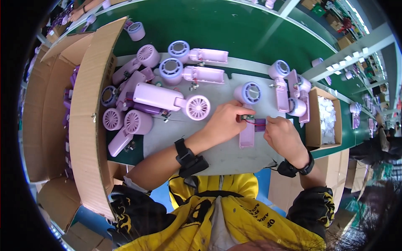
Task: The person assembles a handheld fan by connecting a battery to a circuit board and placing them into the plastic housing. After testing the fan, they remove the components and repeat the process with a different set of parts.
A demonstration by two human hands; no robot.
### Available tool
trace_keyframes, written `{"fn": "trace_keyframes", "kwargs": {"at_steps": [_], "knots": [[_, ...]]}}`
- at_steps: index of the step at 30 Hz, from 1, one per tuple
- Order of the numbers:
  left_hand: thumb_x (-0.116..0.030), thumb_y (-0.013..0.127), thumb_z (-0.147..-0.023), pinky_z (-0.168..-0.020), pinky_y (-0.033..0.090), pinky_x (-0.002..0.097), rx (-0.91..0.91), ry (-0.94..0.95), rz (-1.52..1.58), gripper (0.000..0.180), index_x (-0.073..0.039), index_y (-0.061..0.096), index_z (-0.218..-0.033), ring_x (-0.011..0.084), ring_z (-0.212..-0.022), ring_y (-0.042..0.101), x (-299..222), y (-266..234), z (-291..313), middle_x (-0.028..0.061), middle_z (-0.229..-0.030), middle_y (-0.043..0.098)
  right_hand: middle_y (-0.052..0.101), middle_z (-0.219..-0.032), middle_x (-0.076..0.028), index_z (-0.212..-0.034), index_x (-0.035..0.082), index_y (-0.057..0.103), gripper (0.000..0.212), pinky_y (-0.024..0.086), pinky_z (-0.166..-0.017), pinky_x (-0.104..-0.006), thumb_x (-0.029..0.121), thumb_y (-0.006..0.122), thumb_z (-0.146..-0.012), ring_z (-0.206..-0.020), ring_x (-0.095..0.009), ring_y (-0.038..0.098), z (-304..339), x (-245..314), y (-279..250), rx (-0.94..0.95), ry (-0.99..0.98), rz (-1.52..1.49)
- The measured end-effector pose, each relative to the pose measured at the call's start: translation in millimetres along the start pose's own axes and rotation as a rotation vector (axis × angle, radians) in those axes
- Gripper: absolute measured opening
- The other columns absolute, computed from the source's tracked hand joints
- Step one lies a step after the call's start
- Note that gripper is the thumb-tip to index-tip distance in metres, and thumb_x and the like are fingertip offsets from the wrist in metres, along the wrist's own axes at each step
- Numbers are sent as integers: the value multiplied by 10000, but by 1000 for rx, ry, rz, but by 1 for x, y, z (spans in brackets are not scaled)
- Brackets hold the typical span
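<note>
In front of me lies a small lilac handheld fan [250, 93], its round head pointing away and its handle shell [247, 139] open. My left hand [227, 122] is closed over the shell's upper part, with a small green circuit board [247, 117] pinched at its fingertips. Red wires run from the board toward a dark purple battery [260, 124] just right of the shell. My right hand [285, 139] is curled, its thumb and forefinger closed at the battery's right end; the exact contact there is partly hidden.
Several lilac fans [159, 97] are heaped at the left beside a tall open cardboard box [88, 113]. More open fans [281, 90] lie to the right, next to a carton of white pieces [310, 125]. A grey mat [201, 146] covers part of the green table [234, 33].
</note>
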State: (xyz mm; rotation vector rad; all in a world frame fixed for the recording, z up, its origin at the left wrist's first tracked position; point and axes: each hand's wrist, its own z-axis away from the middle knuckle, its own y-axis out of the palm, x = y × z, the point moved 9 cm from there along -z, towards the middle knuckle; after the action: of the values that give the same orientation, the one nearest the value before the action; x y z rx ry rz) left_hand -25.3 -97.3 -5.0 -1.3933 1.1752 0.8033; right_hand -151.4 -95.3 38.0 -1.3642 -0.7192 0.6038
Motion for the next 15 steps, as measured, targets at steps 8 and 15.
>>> {"fn": "trace_keyframes", "kwargs": {"at_steps": [8, 15], "knots": [[4, 626, -718, -689, 520, 341, 3, -35, 14, 369, -85, 733, -1060, 248, -729, 647, 2, -4, -2, 154, -940, 656, 690, -852, -159, -718, -34, 634, 94, 545, -709, -404, 21, 707, -738, -734, -356, 658, 1, -8, -21, -145, -1, -207], [-4, 634, -729, -690, 518, 341, 2, -35, 23, 361, -86, 732, -1067, 250, -728, 644, 3, -2, -3, 152, -936, 653, 673, -926, -160, -814, -36, 620, 70, 529, -718, -397, -9, 683, -799, -780, -359, 649, 6, -25, -15, -232, -5, -381]]}}
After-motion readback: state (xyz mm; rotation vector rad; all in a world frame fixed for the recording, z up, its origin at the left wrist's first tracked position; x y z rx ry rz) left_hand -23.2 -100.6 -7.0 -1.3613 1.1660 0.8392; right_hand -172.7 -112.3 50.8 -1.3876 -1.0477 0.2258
